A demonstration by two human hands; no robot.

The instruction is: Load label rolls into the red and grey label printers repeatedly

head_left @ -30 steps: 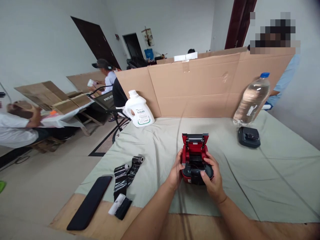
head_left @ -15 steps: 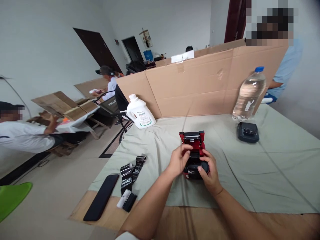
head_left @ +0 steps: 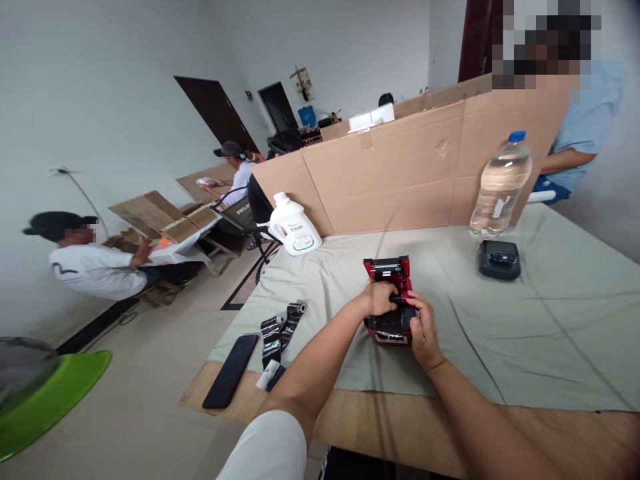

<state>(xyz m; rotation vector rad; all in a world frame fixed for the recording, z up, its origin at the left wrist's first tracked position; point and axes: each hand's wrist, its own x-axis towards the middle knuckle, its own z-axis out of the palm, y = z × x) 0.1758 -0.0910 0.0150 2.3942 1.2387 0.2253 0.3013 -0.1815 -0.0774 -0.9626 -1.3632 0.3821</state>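
A small red and black label printer (head_left: 395, 339) stands on the cloth with its lid (head_left: 386, 268) raised. Glossy black film (head_left: 391, 325) lies across its near part. My left hand (head_left: 381, 298) reaches into the printer's body from the left, fingers curled downward near a black roller; the fingertips are hidden inside. Gripping the printer's right side is my right hand (head_left: 424, 330), thumb at the near right corner and fingers along the edge. Unrolled black ribbon (head_left: 273, 337) with small cores lies to the left, beside a black phone (head_left: 231, 370).
A white jug (head_left: 296, 227) and a large water bottle (head_left: 503, 183) stand before a cardboard partition (head_left: 390, 177). A black boxy device (head_left: 499, 260) sits at right. A small white and black piece (head_left: 270, 375) lies near my left forearm. Other people sit at left and behind the partition.
My left hand has moved from above the printer's left edge deeper into its body. My right hand has shifted outward to the printer's right side. The camera view has turned slightly left.
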